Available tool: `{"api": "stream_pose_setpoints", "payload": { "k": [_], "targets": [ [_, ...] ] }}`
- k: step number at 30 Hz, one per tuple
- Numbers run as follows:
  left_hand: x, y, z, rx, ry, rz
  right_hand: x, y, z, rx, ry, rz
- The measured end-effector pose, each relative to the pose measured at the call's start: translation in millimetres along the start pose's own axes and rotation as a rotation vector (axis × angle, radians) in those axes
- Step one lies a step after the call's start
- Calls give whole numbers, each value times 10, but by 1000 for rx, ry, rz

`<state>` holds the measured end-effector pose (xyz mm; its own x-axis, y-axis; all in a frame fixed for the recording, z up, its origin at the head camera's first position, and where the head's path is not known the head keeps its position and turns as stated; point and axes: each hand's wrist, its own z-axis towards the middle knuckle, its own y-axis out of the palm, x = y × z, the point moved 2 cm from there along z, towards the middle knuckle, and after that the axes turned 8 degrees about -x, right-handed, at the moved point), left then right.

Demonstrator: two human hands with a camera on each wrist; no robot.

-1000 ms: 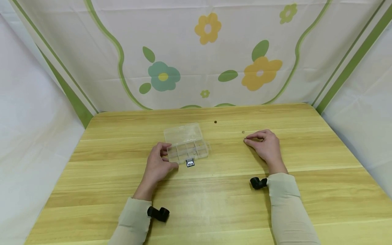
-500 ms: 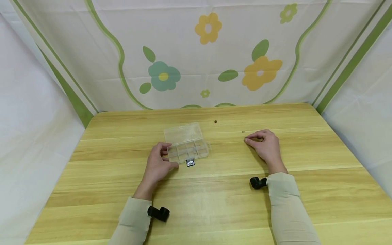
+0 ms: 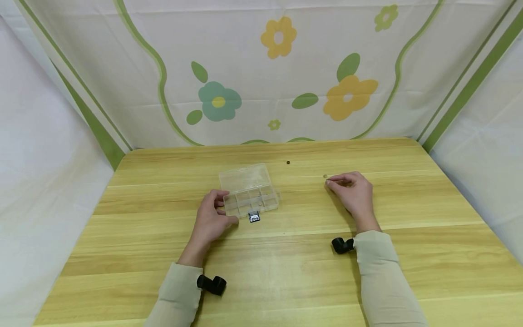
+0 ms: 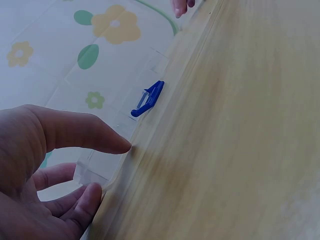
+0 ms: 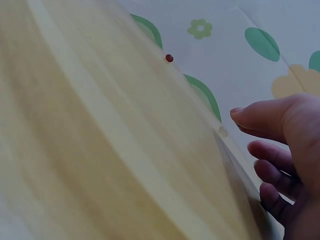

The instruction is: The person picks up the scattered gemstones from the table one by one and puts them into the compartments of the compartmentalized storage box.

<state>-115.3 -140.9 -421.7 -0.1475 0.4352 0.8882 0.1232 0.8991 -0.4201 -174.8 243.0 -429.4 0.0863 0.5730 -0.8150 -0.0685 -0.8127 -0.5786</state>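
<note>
A clear plastic compartment box lies on the table with its lid laid back. My left hand holds the box's left end, thumb at the front edge and fingers behind. A blue latch sticks out from the box front in the left wrist view. Small pale beads show inside the box. To the right, my right hand is low over the table, thumb and forefinger tips brought together. Just beyond those tips lies a small clear bead. I cannot tell whether a bead is between them.
Near the table's back edge sits a dark red bead. The wooden table meets a white flowered curtain at the back, and white cloth hangs on both sides. Black wrist cameras sit at both cuffs.
My right hand has shifted slightly away from me, its fingertips now closer to the clear bead. The left hand and the box stay in place.
</note>
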Motion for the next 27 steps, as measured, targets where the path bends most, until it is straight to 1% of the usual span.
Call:
{"api": "stream_pose_setpoints", "payload": {
  "k": [8,16,27],
  "targets": [
    [-6,2,6,-2,-1,-3,-53,54,-14,-32,8,39],
    [-6,3,7,-3,6,-5,-98,130,-4,-40,-30,35],
    [-7,9,9,-2,6,-5,-195,253,-27,-83,-57,32]
  ]
}}
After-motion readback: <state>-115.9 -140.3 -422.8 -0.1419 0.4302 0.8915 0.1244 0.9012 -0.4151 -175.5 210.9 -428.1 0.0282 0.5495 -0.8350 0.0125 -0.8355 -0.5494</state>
